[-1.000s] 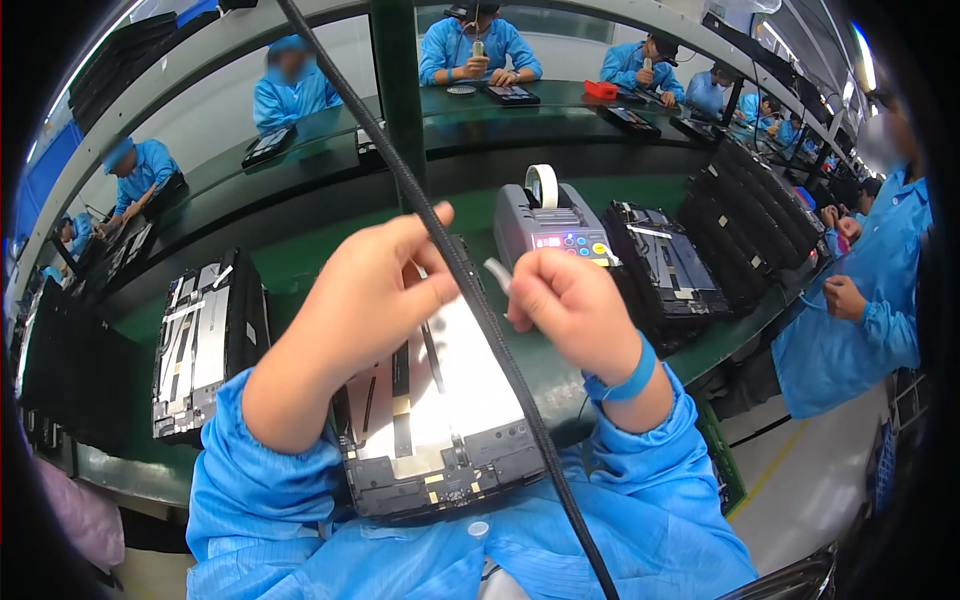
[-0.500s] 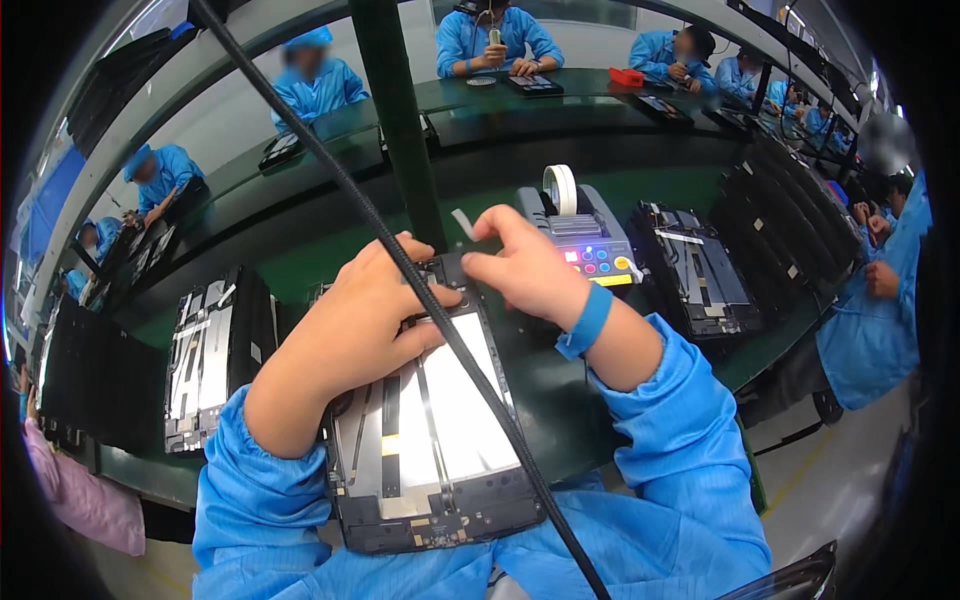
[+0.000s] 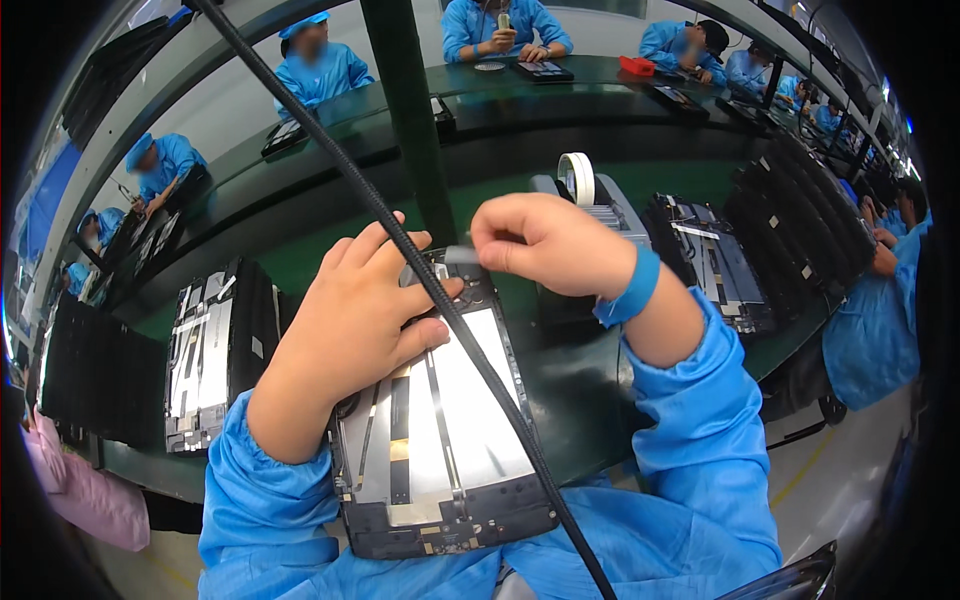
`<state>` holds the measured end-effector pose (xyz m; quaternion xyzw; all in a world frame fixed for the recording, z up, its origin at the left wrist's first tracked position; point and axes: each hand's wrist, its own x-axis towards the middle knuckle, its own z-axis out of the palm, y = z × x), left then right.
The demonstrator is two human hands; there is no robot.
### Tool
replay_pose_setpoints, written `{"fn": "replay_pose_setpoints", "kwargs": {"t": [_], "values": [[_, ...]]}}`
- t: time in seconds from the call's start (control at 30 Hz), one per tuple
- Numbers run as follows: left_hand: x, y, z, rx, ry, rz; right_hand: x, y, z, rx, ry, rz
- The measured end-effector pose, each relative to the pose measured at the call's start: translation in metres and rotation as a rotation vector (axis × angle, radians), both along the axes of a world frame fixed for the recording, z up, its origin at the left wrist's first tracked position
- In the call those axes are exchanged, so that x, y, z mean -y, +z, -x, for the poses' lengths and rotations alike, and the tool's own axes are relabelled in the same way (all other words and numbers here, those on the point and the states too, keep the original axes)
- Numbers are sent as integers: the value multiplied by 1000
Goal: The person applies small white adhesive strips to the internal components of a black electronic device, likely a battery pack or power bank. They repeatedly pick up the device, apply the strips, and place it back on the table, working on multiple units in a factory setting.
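Left to right: a device stack [image 3: 213, 350] on the surface [image 3: 580, 400]; your left hand [image 3: 365, 300], fingers spread, resting on the far end of the opened device [image 3: 480, 440] directly before you; your right hand [image 3: 545, 245], narrowed, pinching a pale strip [image 3: 461, 255] near that end; a grey tape dispenser [image 3: 622, 222], partly hidden.

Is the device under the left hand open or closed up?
Open: the device shows its bare metal plate and dark flat strip, with the left hand resting on its upper part.

Cable [image 3: 350, 172] over device [image 3: 475, 405]; post [image 3: 404, 90] beyond
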<state>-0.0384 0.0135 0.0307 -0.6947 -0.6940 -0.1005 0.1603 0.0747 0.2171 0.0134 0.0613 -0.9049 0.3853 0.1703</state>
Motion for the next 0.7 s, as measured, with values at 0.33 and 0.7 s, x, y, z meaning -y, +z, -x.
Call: {"fn": "replay_pose_setpoints", "kwargs": {"t": [0.33,0.7], "values": [[-8,-4,20,317,-33,78,2,29,28,498,159,-436],[-35,-3,25,397,65,167,17,38,30,721,-19,-425]]}}
